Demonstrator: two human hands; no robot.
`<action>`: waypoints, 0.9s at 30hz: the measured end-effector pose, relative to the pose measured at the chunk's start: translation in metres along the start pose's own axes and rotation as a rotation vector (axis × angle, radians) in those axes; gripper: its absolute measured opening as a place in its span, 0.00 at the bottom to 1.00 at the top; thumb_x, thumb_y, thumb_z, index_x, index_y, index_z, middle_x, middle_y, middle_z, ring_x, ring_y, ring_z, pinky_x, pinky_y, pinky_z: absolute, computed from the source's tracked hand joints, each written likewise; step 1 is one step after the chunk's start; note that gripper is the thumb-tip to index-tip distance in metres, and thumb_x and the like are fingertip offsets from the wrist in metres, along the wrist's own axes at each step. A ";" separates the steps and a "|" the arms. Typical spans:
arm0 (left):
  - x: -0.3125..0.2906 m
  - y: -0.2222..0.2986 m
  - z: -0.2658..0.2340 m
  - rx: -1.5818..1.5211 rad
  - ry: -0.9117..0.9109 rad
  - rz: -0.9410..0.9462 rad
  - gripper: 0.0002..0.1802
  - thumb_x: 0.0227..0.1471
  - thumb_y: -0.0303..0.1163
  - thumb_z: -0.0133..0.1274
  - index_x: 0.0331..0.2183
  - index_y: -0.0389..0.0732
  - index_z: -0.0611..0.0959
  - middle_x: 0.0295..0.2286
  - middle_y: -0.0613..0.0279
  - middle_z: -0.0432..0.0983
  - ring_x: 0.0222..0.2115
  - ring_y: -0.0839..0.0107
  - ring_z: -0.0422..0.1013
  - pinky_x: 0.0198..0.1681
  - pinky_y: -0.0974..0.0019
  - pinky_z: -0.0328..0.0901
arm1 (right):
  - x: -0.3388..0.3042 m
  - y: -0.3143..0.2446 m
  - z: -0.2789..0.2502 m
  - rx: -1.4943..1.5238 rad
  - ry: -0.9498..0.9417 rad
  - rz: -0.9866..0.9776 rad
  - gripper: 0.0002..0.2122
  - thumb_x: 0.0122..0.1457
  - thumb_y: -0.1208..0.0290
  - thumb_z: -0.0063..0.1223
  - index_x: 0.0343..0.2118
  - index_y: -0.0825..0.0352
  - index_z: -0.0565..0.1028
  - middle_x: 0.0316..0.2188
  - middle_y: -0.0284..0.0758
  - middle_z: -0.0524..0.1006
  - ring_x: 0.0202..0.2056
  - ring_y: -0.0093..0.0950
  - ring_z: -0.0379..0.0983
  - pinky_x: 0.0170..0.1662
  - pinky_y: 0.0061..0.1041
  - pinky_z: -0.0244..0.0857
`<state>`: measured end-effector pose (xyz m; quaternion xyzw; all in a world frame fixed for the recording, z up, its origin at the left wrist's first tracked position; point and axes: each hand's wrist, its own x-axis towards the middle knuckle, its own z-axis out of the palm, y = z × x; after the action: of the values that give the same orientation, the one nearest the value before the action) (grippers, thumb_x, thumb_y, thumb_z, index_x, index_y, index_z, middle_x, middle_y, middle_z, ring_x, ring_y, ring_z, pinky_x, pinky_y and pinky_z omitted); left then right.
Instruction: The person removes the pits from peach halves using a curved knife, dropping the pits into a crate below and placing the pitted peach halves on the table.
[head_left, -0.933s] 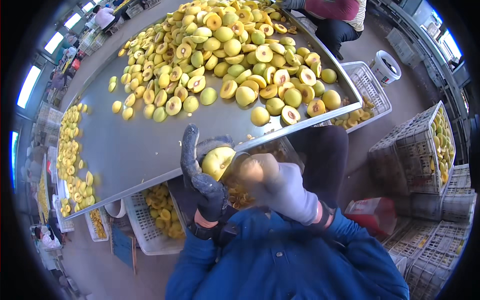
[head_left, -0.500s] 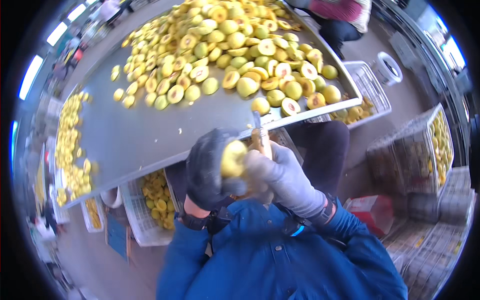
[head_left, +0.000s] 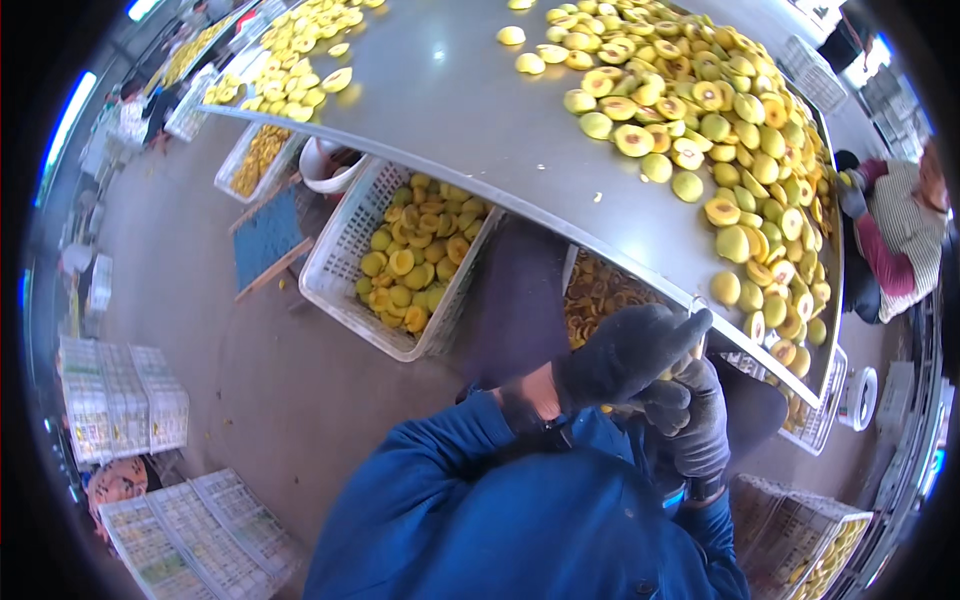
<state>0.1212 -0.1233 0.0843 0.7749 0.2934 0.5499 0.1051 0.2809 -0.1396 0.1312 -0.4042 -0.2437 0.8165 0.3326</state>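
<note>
My left hand (head_left: 625, 355), in a black glove, is closed with its index finger stretched toward the table edge. A sliver of a yellow peach (head_left: 667, 374) shows between the hands; most of it is hidden by the gloves. Close against it, my right hand (head_left: 692, 425), in a grey glove, is closed around a hand tool (head_left: 697, 345) with a light handle, whose small curved metal tip stands up by the table's rim. Beyond the hands, halved and whole-looking yellow peaches (head_left: 740, 130) lie heaped on a metal table (head_left: 460, 110).
Under the table stand a white crate (head_left: 335, 240) of peach halves and a container of brownish pieces (head_left: 600, 295). A white bucket (head_left: 330, 165) and blue board (head_left: 268, 238) are at left. A co-worker (head_left: 900, 235) sits at right. Stacked crates (head_left: 120, 400) stand at far left.
My view has swung left, so the table and crates appear shifted right. My hands have come closer together; the peach, plainly seen in my left hand before, is now mostly covered.
</note>
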 end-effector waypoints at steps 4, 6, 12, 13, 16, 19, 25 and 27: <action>-0.028 -0.005 -0.013 0.108 -0.137 -0.081 0.45 0.51 0.52 0.52 0.59 0.28 0.60 0.38 0.53 0.70 0.35 0.59 0.68 0.42 0.57 0.65 | 0.025 0.013 0.006 -0.552 0.103 -0.054 0.10 0.61 0.67 0.47 0.39 0.69 0.72 0.22 0.29 0.73 0.17 0.12 0.67 0.15 0.09 0.57; -0.044 -0.010 -0.018 0.143 -0.073 -0.098 0.45 0.50 0.52 0.52 0.58 0.28 0.61 0.37 0.53 0.70 0.34 0.59 0.67 0.40 0.56 0.65 | 0.035 0.010 0.014 -0.499 0.051 0.099 0.11 0.59 0.69 0.48 0.41 0.70 0.73 0.24 0.29 0.74 0.18 0.14 0.69 0.15 0.11 0.59; -0.065 -0.023 -0.047 -0.100 0.174 -0.501 0.34 0.60 0.46 0.45 0.58 0.30 0.62 0.38 0.49 0.73 0.41 0.60 0.71 0.47 0.62 0.65 | 0.064 0.037 0.001 -0.436 0.075 0.122 0.10 0.54 0.72 0.47 0.35 0.72 0.72 0.18 0.32 0.72 0.14 0.20 0.67 0.15 0.17 0.62; -0.056 -0.025 -0.070 0.090 0.279 -0.414 0.33 0.62 0.47 0.42 0.58 0.31 0.63 0.39 0.49 0.74 0.42 0.62 0.71 0.48 0.64 0.65 | 0.066 0.037 -0.001 -0.368 0.061 0.150 0.09 0.54 0.72 0.46 0.35 0.72 0.71 0.17 0.31 0.71 0.13 0.20 0.66 0.15 0.18 0.62; -0.115 -0.059 -0.106 -0.139 0.667 -0.822 0.32 0.64 0.50 0.37 0.57 0.32 0.64 0.45 0.52 0.72 0.46 0.64 0.68 0.52 0.63 0.63 | 0.070 0.034 0.020 -0.648 0.173 0.187 0.09 0.54 0.68 0.54 0.29 0.68 0.70 0.16 0.30 0.70 0.12 0.20 0.65 0.15 0.20 0.60; -0.153 -0.140 -0.153 0.358 0.784 -0.926 0.28 0.64 0.42 0.39 0.57 0.30 0.64 0.53 0.46 0.65 0.55 0.58 0.62 0.59 0.59 0.57 | 0.085 0.049 -0.060 -0.747 0.242 0.173 0.09 0.54 0.68 0.56 0.30 0.68 0.70 0.15 0.32 0.71 0.13 0.23 0.68 0.15 0.21 0.60; -0.007 -0.157 -0.133 0.633 0.435 -0.449 0.23 0.59 0.31 0.47 0.54 0.33 0.69 0.52 0.45 0.67 0.53 0.51 0.64 0.57 0.55 0.58 | 0.073 0.050 -0.155 -1.487 0.553 -0.262 0.11 0.56 0.66 0.55 0.35 0.69 0.70 0.20 0.41 0.75 0.20 0.32 0.75 0.23 0.32 0.67; 0.034 -0.180 -0.104 0.553 0.205 -0.299 0.22 0.58 0.33 0.49 0.53 0.37 0.72 0.50 0.46 0.69 0.49 0.49 0.68 0.53 0.53 0.62 | 0.074 0.066 -0.172 -1.386 0.536 -0.318 0.14 0.53 0.64 0.58 0.34 0.69 0.70 0.22 0.46 0.77 0.24 0.40 0.77 0.28 0.35 0.68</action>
<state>-0.0274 0.0249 0.0623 0.6631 0.5514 0.5027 -0.0597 0.3661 -0.1060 -0.0451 -0.6652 -0.6670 0.2927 0.1641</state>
